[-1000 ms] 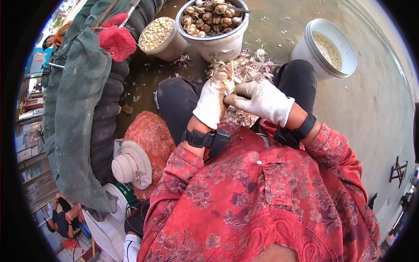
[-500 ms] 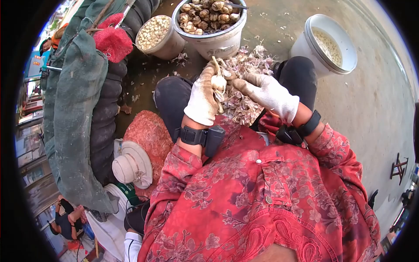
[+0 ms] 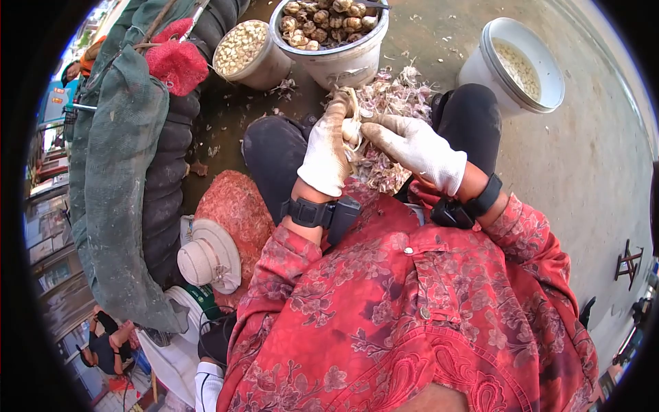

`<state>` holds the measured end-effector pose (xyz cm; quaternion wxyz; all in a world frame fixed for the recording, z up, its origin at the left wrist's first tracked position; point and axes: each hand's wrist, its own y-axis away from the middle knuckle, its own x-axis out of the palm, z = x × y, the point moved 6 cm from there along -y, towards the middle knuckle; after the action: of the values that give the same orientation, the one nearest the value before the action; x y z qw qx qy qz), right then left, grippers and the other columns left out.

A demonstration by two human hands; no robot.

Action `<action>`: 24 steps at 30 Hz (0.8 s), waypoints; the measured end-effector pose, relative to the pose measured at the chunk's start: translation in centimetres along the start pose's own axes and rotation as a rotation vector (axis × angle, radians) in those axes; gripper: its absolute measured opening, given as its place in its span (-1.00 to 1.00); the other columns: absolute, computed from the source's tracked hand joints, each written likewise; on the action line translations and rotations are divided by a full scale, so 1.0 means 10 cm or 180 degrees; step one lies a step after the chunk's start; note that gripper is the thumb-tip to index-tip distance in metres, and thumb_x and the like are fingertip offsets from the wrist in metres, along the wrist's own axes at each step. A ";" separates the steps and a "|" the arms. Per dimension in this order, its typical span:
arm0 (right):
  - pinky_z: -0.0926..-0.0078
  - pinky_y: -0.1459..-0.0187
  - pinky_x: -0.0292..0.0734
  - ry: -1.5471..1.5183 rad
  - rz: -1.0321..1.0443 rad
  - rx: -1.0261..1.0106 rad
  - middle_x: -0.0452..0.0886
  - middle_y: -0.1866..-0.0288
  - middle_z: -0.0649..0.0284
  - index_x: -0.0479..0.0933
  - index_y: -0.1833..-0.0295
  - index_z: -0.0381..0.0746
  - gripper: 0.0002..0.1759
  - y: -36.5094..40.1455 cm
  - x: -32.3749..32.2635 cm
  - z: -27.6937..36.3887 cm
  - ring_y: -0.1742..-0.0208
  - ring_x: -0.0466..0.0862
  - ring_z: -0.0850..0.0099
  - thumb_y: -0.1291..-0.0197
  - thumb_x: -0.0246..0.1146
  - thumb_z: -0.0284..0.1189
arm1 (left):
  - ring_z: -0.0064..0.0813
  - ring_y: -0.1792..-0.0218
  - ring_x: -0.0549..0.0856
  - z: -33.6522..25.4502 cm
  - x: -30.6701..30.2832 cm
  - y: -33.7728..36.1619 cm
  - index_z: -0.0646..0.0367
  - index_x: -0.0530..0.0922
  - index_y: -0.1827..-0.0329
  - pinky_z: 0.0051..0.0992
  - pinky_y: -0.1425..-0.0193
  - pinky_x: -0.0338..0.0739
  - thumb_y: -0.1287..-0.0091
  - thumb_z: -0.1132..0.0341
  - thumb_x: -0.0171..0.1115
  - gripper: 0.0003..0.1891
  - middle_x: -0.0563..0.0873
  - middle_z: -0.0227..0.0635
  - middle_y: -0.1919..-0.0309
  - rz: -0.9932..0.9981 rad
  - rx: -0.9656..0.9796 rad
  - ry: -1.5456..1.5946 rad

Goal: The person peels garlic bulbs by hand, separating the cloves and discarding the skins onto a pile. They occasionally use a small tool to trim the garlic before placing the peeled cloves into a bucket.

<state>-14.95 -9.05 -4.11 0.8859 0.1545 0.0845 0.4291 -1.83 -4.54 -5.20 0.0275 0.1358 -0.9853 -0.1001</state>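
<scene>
Head view: gloved hands meet between the knees, left hand [image 3: 326, 156] and right hand [image 3: 414, 145], both sets of fingers clamped on one garlic bulb [image 3: 351, 130] just above the heap of papery skins [image 3: 392, 101]. Ahead on the ground, the big bucket [image 3: 343, 69] of whole bulbs stands beside a smaller bucket [image 3: 272, 71] of cloves.

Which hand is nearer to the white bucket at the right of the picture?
Right. The right hand is below-left of the white bucket; the left hand is farther off, on the other side of the garlic bulb that both hold.
</scene>
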 end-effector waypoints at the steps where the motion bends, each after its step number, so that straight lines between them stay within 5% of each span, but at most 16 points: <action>1: 0.61 0.04 0.48 0.0041 -0.0046 -0.0083 0.69 0.15 0.36 0.53 -0.19 -0.20 -0.53 0.01 -0.02 0.04 0.13 0.57 0.64 -0.37 0.15 -0.11 | -0.58 0.07 0.62 0.01 0.00 -0.01 0.20 0.49 -0.17 -0.55 0.03 0.55 -0.55 0.10 -0.13 -0.60 0.65 -0.35 0.06 0.0003 0.0003 0.0000; 6: 0.61 0.06 0.49 -0.0297 0.0067 -0.0013 0.69 0.16 0.38 0.57 -0.14 -0.22 -0.53 0.04 0.04 0.09 0.15 0.57 0.66 -0.31 0.22 -0.09 | -0.57 0.10 0.61 0.24 0.05 -0.02 0.22 0.50 -0.15 -0.55 0.02 0.53 -0.50 0.09 -0.02 -0.61 0.64 -0.36 0.07 -0.0217 -0.0945 0.1782; 9: 0.63 0.08 0.49 -0.0726 0.0167 0.0326 0.68 0.17 0.38 0.60 -0.09 -0.27 -0.52 0.04 0.07 0.04 0.17 0.56 0.67 -0.28 0.27 -0.10 | -0.57 0.11 0.61 0.23 0.05 -0.04 0.21 0.51 -0.11 -0.54 0.03 0.52 -0.48 0.09 0.03 -0.62 0.64 -0.37 0.09 -0.0148 -0.0533 0.1439; 15: 0.64 0.16 0.50 -0.0702 0.0139 0.0158 0.67 0.23 0.39 0.62 -0.03 -0.31 -0.54 0.01 0.09 -0.04 0.22 0.55 0.69 -0.27 0.30 -0.12 | -0.55 0.20 0.61 0.23 0.08 0.00 0.17 0.53 -0.01 -0.52 0.12 0.53 -0.47 0.10 0.05 -0.68 0.63 -0.37 0.20 -0.0344 -0.0783 0.1186; 18: 0.55 0.17 0.54 0.0206 0.0147 -0.0165 0.72 0.27 0.29 0.64 -0.01 -0.23 -0.57 0.06 0.07 0.07 0.28 0.64 0.57 -0.25 0.29 -0.09 | -0.47 0.35 0.62 0.23 0.14 -0.01 0.12 0.50 0.07 -0.49 0.29 0.55 -0.46 0.10 0.06 -0.73 0.63 -0.33 0.31 -0.0262 -0.1090 0.1911; 21: 0.34 0.18 0.58 0.1639 0.0128 -0.0799 0.67 0.28 0.05 0.67 0.04 -0.05 -0.61 0.10 0.10 0.13 0.26 0.69 0.14 -0.20 0.25 -0.02 | -0.43 0.44 0.63 0.17 0.19 0.02 0.09 0.48 0.10 -0.48 0.39 0.55 -0.46 0.10 0.05 -0.75 0.62 -0.31 0.38 -0.0317 -0.1226 0.2178; 24: 0.32 0.20 0.58 0.2336 0.0250 -0.0901 0.68 0.33 0.06 0.67 0.07 -0.07 -0.62 0.12 0.11 0.13 0.30 0.69 0.14 -0.19 0.24 -0.03 | -0.46 0.46 0.62 0.15 0.17 0.06 0.07 0.47 0.11 -0.51 0.44 0.53 -0.47 0.08 0.03 -0.75 0.62 -0.31 0.39 -0.0403 -0.1155 0.1934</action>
<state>-14.83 -7.77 -2.49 0.7923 -0.1298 0.3297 0.4968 -3.71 -4.18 -6.49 0.3365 0.2129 -0.8880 -0.2300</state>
